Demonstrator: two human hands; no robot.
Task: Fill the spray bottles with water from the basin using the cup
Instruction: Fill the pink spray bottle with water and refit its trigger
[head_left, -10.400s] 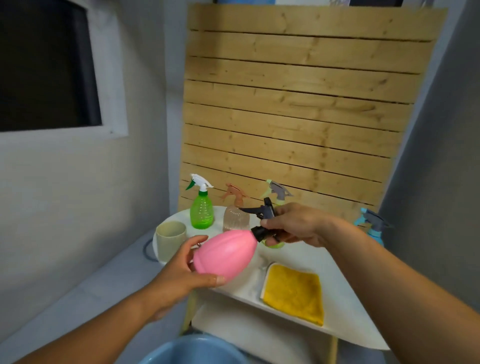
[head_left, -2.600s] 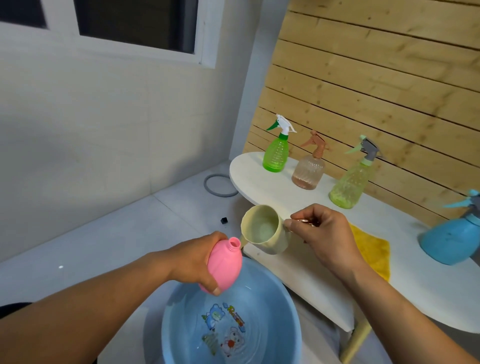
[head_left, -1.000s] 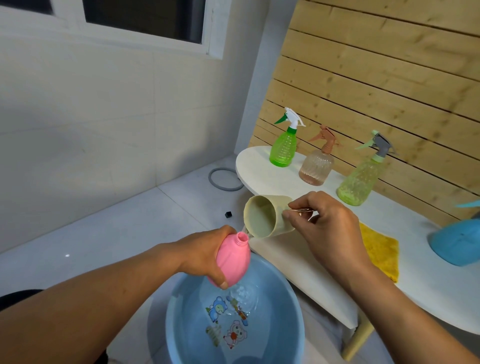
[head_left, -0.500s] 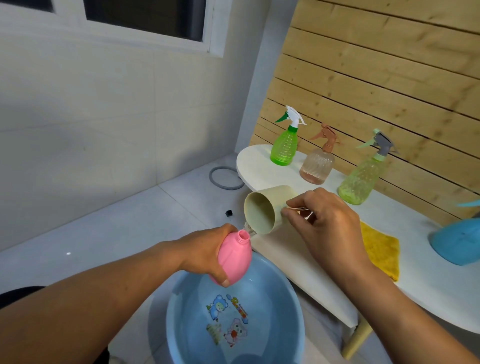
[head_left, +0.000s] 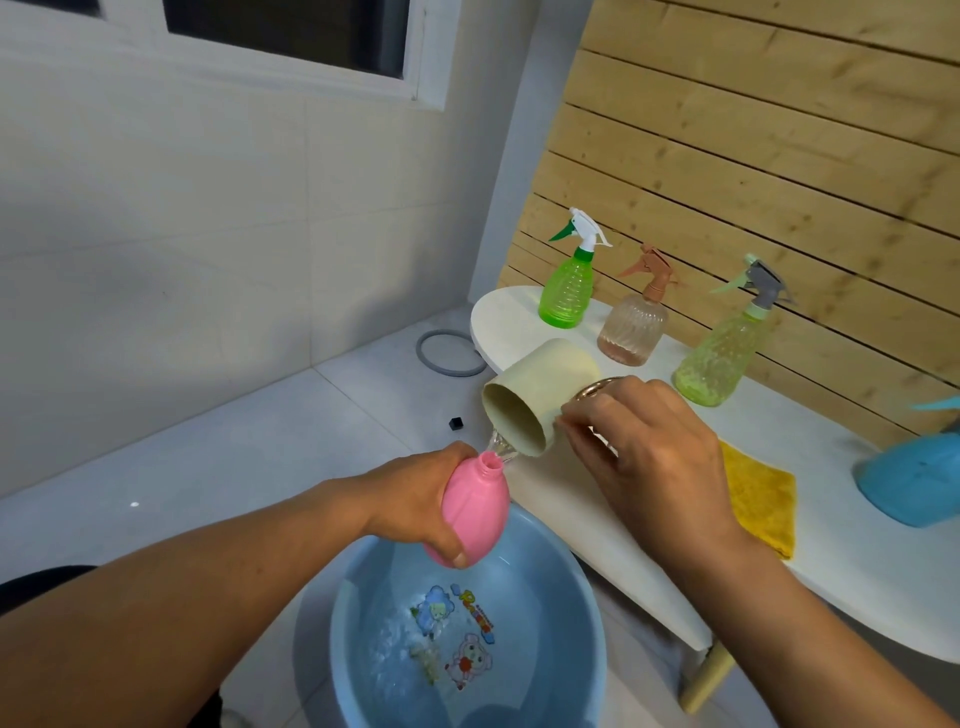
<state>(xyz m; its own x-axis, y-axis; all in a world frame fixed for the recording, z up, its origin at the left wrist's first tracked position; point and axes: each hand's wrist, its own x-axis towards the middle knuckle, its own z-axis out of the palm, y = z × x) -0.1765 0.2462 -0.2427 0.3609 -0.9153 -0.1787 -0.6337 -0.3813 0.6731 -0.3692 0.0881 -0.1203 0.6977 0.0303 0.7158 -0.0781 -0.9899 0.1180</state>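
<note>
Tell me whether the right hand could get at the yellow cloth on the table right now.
Probably not yet: the right hand holds the tilted cup, pouring into the pink bottle. The yellow cloth lies uncovered just beside that wrist, so the path looks free.

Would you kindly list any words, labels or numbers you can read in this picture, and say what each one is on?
None can be read.
Basin: a short line of coloured lettering beside the cartoon pictures on its bottom, under the water, too blurred to read.
Pink bottle, cup, and the spray bottles on the table: no print visible.
</note>
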